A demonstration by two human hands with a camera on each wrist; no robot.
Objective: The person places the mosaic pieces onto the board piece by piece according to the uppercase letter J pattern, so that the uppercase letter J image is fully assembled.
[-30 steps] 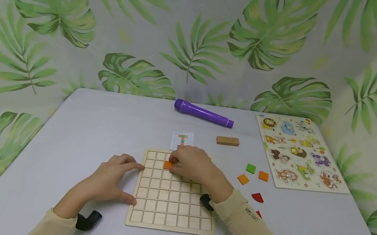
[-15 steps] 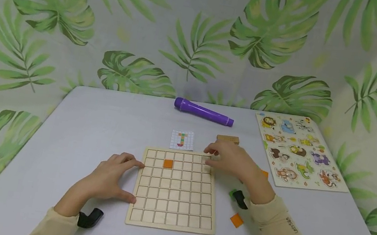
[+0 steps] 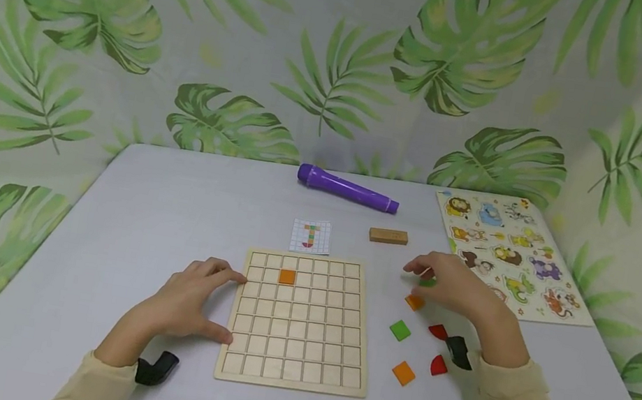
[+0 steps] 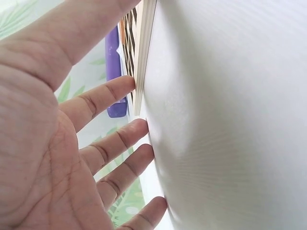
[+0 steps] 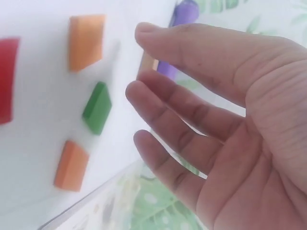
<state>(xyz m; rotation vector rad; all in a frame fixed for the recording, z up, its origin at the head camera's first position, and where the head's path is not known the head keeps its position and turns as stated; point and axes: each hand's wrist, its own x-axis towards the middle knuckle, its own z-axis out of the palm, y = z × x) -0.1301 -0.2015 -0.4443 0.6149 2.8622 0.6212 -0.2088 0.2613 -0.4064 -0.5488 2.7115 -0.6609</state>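
Observation:
My left hand (image 3: 183, 301) rests at the left side of a wooden grid board (image 3: 297, 330), thumb and index fingertip touching its edge. In the left wrist view its fingers stay spread beside the board (image 4: 145, 57). A single orange square tile (image 3: 287, 277) lies in a cell of the second row. To the right of the board, my right hand (image 3: 461, 291) hovers with parted fingers and nothing between them. Beneath it are a green tile (image 5: 98, 109) and an orange tile (image 3: 414, 303), partly covered by the hand in the head view.
Nearer me lie another green tile (image 3: 400, 330), an orange tile (image 3: 403, 373) and two red quarter-round pieces (image 3: 439, 365). Behind the board are a pattern card (image 3: 311, 236), a small wooden block (image 3: 388, 237) and a purple toy microphone (image 3: 348, 189). An animal puzzle (image 3: 530, 263) sits back right.
My right hand has let go of the orange tile on the board and moved right, over the loose tiles. The left hand has stayed at the board's edge.

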